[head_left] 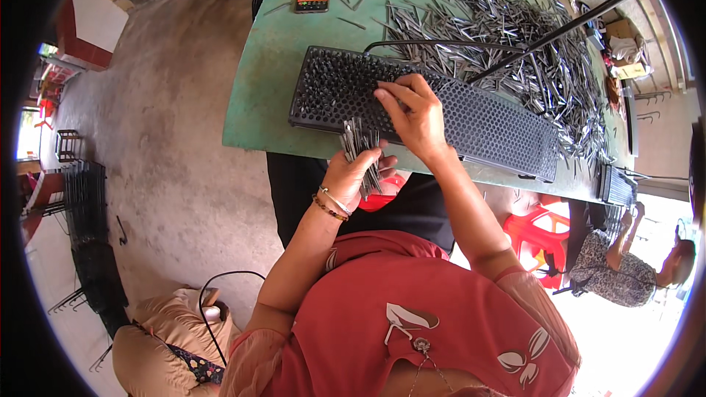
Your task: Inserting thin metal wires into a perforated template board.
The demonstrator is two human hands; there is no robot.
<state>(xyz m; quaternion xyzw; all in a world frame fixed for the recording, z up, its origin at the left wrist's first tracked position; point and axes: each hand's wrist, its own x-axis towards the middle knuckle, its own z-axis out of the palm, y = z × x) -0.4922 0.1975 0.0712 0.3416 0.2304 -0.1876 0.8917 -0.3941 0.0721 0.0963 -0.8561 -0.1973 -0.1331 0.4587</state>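
Bunched in the left hand (pixel 346 175) just off the near edge of the bench (pixel 254 106), the thin strips (pixel 355 140) seem light, stiff and slippery, best taken by one end; the right hand (pixel 418 114) pinches narrowly, contents unclear.

Grey floor (pixel 176 117), green table (pixel 254 99)

The mottled floor stretches left of the table. A red stool (pixel 523 231) stands near the table's right end. At upper left, a wall (pixel 99 22) shows red and white. Glare (pixel 625 353) floods the lower right; a far-left opening (pixel 28 136) shines.
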